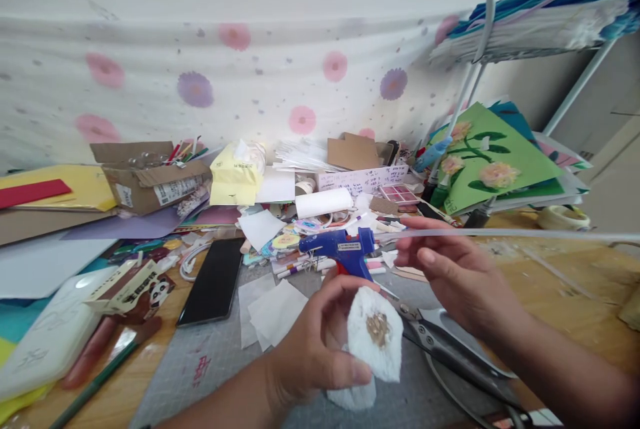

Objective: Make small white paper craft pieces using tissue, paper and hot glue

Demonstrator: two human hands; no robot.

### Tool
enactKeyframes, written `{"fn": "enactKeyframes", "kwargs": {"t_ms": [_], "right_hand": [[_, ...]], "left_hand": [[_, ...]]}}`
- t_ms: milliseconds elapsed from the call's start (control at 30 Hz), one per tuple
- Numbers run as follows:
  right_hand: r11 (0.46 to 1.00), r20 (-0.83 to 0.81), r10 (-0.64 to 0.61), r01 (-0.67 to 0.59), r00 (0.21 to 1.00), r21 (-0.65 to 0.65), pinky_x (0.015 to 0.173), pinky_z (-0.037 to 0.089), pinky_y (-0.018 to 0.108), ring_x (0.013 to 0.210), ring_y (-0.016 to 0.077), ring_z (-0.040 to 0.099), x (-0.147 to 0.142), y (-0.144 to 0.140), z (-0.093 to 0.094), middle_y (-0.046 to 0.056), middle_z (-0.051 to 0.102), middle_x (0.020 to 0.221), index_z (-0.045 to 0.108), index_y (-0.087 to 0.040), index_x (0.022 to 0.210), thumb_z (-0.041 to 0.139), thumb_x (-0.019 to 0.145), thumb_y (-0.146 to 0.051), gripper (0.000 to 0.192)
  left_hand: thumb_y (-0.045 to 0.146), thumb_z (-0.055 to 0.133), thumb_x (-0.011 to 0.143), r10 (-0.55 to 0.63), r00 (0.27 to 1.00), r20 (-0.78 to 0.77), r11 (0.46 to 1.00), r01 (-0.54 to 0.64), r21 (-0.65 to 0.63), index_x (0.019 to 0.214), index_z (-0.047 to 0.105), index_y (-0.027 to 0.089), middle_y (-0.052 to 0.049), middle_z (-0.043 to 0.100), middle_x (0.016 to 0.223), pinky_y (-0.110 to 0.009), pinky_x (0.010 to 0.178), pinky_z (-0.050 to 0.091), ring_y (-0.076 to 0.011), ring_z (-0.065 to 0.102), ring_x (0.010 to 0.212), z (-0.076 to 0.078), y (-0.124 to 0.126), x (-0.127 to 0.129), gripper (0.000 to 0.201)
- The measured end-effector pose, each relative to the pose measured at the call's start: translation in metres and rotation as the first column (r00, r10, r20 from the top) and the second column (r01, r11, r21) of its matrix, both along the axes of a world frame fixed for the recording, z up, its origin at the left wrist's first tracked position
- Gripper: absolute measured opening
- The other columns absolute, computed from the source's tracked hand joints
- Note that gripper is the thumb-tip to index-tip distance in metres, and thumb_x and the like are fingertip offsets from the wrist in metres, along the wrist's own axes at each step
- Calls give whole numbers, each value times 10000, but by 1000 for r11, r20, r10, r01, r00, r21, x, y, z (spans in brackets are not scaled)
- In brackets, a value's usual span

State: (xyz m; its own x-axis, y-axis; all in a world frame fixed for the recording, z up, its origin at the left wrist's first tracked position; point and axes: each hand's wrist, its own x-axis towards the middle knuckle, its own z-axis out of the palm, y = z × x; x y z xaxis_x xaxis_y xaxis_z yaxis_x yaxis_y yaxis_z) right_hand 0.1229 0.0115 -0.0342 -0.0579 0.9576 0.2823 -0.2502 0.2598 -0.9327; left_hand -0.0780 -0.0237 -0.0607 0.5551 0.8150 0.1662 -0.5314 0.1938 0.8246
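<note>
My left hand [325, 342] is closed round a white fuzzy petal-shaped piece [391, 356] with a shiny brown-gold patch in its middle. Another white fuzzy part shows just below it. Behind my left fingertips is a blue hot glue gun [353, 249], its nozzle pointing left; the lower handle is hidden, so I cannot tell whether this hand also grips it. A long translucent glue stick [500, 234] runs from the gun's back end towards the right edge. My right hand [455, 276] has its thumb and fingers closed loosely about the stick near the gun.
Large scissors [440, 342] lie under my right forearm on a grey cutting mat [200, 376]. A black phone [213, 282] and white paper pieces [277, 306] lie left of centre. Markers, a cardboard box [150, 182] and a green flower card [495, 156] crowd the back.
</note>
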Motion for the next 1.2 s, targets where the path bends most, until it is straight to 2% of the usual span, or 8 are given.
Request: {"fn": "enactKeyframes", "kwargs": {"t_ms": [100, 400, 500, 667, 767, 900, 1100, 1200], "right_hand": [[998, -98, -59, 58, 993, -21, 626, 510, 256, 624, 119, 607, 2, -2, 2, -4, 679, 701, 724, -257, 820, 730, 703, -291, 122], [996, -47, -90, 90, 995, -1, 614, 459, 230, 606, 113, 549, -5, 0, -2, -27, 611, 613, 700, -261, 717, 722, 718, -313, 57], [991, 15, 84, -82, 996, -107, 704, 486, 316, 723, 168, 608, -8, 0, -9, 27, 685, 791, 704, -236, 911, 627, 796, -399, 213], [872, 64, 416, -379, 907, -310, 796, 469, 358, 877, 216, 627, -24, -9, -15, 89, 701, 953, 690, -158, 975, 591, 814, -436, 336], [842, -41, 378, -362, 925, -400, 766, 481, 329, 823, 200, 648, -33, -13, -11, 85, 710, 927, 681, -154, 967, 662, 761, -399, 320], [894, -53, 188, -193, 981, -403, 615, 502, 285, 734, 194, 648, -21, -11, 3, 82, 709, 893, 674, -172, 921, 692, 710, -419, 326], [952, 101, 139, -104, 985, -288, 464, 423, 209, 531, 116, 545, 22, -17, 15, 29, 645, 679, 678, -196, 880, 638, 754, -434, 272], [968, 323, 120, -39, 939, -248, 446, 430, 201, 501, 106, 523, 29, -26, 13, 19, 638, 634, 704, -212, 796, 718, 686, -396, 215]], "left_hand": [[159, 817, 464, -18, 999, -29, 1000, 19, 12, 1061, 614, 205, -63, 586, 982, -295, 754, 408, -206, 536, 886, -1, 1, 2, 632], [196, 821, 474, -63, 996, -57, 997, 65, 33, 1067, 600, 219, -52, 598, 946, -281, 719, 405, -171, 545, 798, -4, -1, 2, 633], [224, 827, 479, -53, 997, -54, 998, 55, 40, 1064, 617, 215, -51, 590, 962, -290, 750, 407, -166, 537, 804, -3, -2, 1, 622], [213, 868, 403, -125, 986, -107, 987, 134, 85, 1077, 635, 234, -29, 592, 922, -347, 852, 397, -192, 535, 852, -7, -1, 1, 713], [220, 873, 400, -148, 977, -152, 980, 166, 109, 1084, 639, 240, -37, 594, 947, -397, 907, 380, -227, 537, 915, -8, 2, 1, 724], [177, 867, 422, -184, 977, -111, 975, 196, 105, 1131, 610, 256, -59, 609, 1036, -421, 936, 373, -264, 551, 998, -6, 7, -5, 758], [158, 799, 572, 236, 962, -136, 970, -225, 86, 1149, 593, 273, -48, 604, 1182, -337, 911, 418, -249, 537, 1093, -1, 24, -16, 623], [136, 774, 595, 331, 932, -148, 943, -319, 98, 1158, 582, 267, -45, 592, 1213, -325, 908, 429, -247, 534, 1112, 0, 29, -15, 609]]}}
